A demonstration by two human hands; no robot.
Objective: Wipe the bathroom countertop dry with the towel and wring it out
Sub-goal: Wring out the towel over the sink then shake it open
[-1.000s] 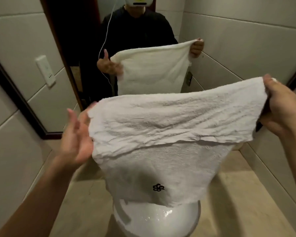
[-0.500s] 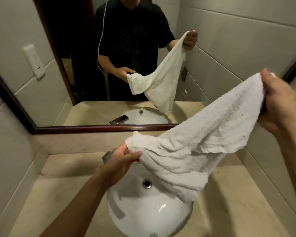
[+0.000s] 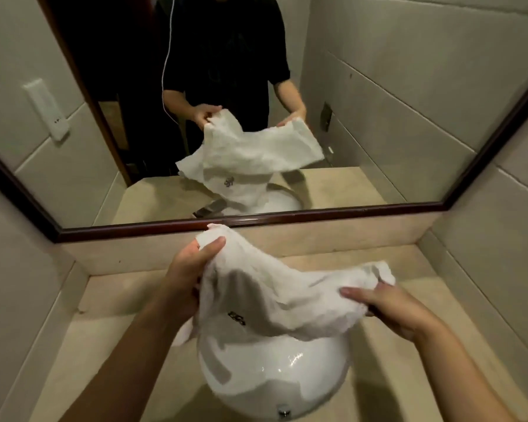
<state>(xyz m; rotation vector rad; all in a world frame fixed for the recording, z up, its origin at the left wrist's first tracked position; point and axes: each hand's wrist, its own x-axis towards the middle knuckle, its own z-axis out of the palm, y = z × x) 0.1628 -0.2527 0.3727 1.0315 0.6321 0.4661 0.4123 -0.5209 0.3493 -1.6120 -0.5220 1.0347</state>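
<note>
- Half a second ago your right hand (image 3: 400, 312) held its end of the towel (image 3: 275, 296) high near the right wall; now you have brought it down low, level with your left hand (image 3: 186, 275), so the cloth no longer slopes steeply between them.
- Your left hand sat over the basin's back edge before; now it is raised a little toward the mirror frame (image 3: 256, 222), with a corner of towel sticking up past your fingers.
- The towel, stretched taut earlier, now sags in a loose crumpled bridge between both hands, hanging just above the white sink (image 3: 275, 370) with its dark embroidered logo (image 3: 236, 318) facing you.
- The towel hides the back of the basin and whatever stands there; the mirror shows only a dark shape beneath the reflected cloth, too blurred to name.
- The sink's near rim is cut off at the bottom edge, and both your forearms run out of the frame.
- Your left fingers are curled shut around the towel's upper left corner, thumb on top and the other fingers hidden beneath the cloth.
- Your right fingers lie nearly straight over the towel's right end, pinching it against a thumb you cannot see under the fabric.
- The beige countertop (image 3: 119, 300) lies below, on both sides of the sink; the towel does not touch it.
</note>
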